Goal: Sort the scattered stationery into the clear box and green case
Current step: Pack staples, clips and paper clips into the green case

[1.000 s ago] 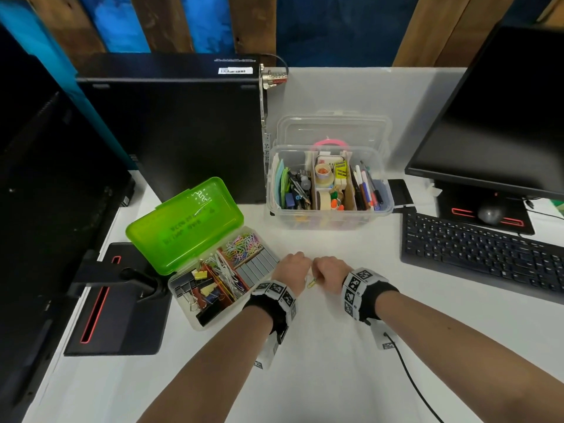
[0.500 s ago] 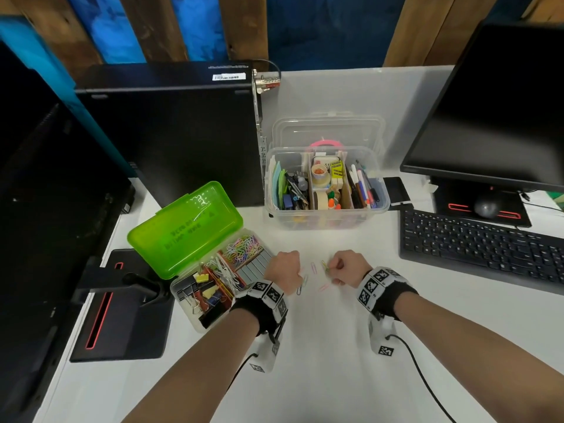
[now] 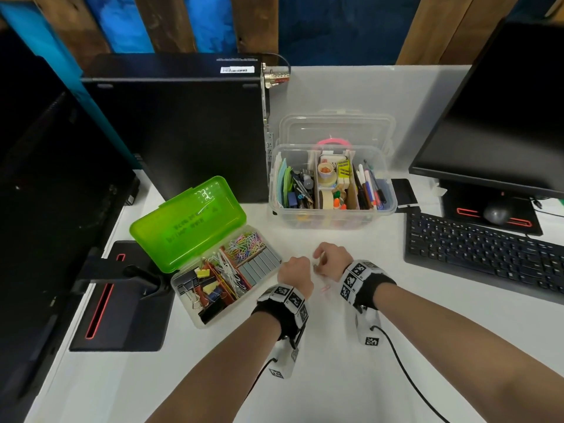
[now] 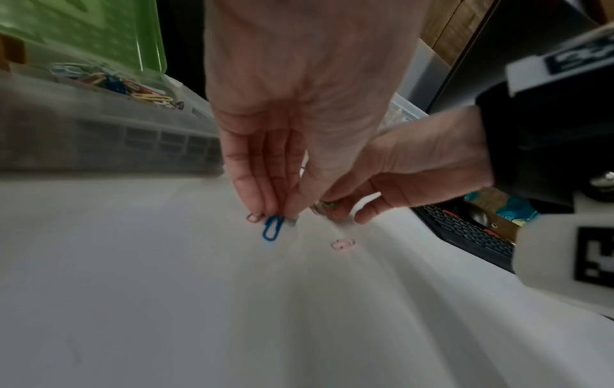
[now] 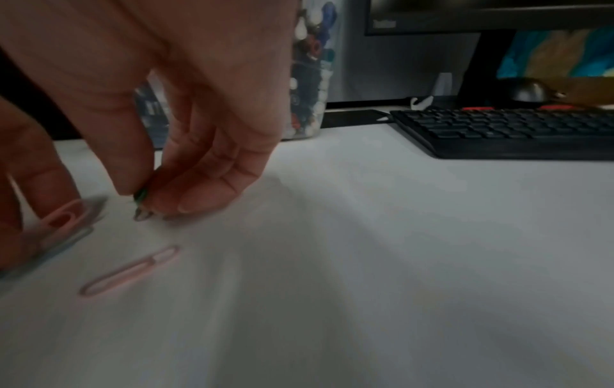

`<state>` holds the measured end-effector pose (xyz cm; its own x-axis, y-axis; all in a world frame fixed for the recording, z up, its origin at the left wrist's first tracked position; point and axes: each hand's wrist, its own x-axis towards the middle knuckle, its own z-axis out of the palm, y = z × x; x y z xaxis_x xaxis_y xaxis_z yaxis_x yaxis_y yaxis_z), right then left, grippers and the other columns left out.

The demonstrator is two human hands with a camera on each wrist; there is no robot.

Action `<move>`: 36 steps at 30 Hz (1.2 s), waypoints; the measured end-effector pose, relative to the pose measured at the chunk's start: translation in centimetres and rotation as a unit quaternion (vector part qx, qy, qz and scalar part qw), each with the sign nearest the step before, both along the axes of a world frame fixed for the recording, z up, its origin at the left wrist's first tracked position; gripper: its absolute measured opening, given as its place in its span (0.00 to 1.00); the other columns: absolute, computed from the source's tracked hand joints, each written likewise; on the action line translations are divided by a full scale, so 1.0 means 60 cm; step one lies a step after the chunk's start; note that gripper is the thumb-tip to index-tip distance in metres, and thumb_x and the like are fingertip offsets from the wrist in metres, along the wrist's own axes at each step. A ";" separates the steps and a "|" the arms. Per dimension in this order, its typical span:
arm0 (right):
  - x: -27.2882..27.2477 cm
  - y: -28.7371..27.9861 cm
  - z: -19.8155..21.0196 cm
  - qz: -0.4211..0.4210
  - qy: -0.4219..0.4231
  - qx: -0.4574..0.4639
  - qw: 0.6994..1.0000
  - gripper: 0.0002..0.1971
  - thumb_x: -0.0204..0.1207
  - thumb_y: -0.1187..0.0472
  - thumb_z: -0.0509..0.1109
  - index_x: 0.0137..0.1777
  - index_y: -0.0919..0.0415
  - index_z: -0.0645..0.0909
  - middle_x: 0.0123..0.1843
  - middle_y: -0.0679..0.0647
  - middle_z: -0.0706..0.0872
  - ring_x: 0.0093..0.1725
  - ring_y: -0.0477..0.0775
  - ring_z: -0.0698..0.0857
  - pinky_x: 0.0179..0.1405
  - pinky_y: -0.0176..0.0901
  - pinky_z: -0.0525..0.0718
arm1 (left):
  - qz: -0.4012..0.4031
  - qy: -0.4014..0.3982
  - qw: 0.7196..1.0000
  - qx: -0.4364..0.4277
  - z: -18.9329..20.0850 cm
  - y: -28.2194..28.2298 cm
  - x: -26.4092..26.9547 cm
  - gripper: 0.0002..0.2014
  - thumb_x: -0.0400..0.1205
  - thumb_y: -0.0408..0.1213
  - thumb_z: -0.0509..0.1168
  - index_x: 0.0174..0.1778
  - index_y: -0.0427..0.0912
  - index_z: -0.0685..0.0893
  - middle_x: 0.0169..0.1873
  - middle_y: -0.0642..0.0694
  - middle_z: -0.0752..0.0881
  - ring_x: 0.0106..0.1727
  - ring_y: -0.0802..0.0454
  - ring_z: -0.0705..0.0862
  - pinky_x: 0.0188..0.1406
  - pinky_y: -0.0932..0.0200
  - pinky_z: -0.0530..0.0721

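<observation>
My left hand point(image 4: 275, 215) pinches a blue paper clip point(image 4: 273, 227) against the white table, with a pink clip point(image 4: 254, 217) at its fingertips. Close on its right, my right hand point(image 5: 146, 202) pinches a small green paper clip point(image 5: 141, 195) just above the table. Another pink paper clip point(image 5: 129, 270) lies loose in front of both hands point(image 3: 325, 289). The green case point(image 3: 189, 221) stands open on the left, its tray holding paper clips, binder clips and staples. Behind the hands the clear box point(image 3: 378, 213) is open, filled with pens, tape and notes.
A black keyboard point(image 3: 482, 254) lies to the right under a monitor point(image 3: 503, 117). A black computer tower point(image 3: 183, 132) stands behind the green case, and a second monitor's stand point(image 3: 122, 297) sits at the left. A cable runs from my right wrist across the table.
The two hands, apart half a second ago, have come back close together over the loose clips. My right hand has shifted left towards the left hand.
</observation>
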<state>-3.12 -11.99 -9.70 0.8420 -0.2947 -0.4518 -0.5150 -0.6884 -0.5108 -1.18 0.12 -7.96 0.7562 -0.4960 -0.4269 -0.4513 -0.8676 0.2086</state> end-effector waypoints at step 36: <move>-0.008 -0.027 0.026 0.112 0.123 0.020 0.986 0.12 0.75 0.62 0.71 0.31 0.54 0.76 0.31 0.47 0.79 0.30 0.42 0.77 0.27 0.28 0.77 | -0.023 -0.012 0.993 -0.118 0.033 0.048 0.081 0.08 0.83 0.35 0.59 0.52 0.37 0.81 0.52 0.39 0.85 0.55 0.41 0.82 0.52 0.50 0.80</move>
